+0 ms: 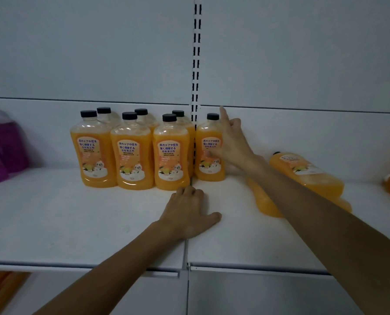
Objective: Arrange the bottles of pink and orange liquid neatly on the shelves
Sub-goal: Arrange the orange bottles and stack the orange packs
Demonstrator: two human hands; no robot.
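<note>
white shelf (76, 212): left hand (189, 212) rests palm-down, empty; right hand (232, 142), forefinger raised, seems to clasp the bottle (206, 171); slide it flush with the row (132, 153) beyond the left hand.

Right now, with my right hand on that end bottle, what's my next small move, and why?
Probably let the right hand release the end bottle and reach for the nearest lying bottle: the end one already stands upright beside the others, while that one lies on the shelf.
</note>
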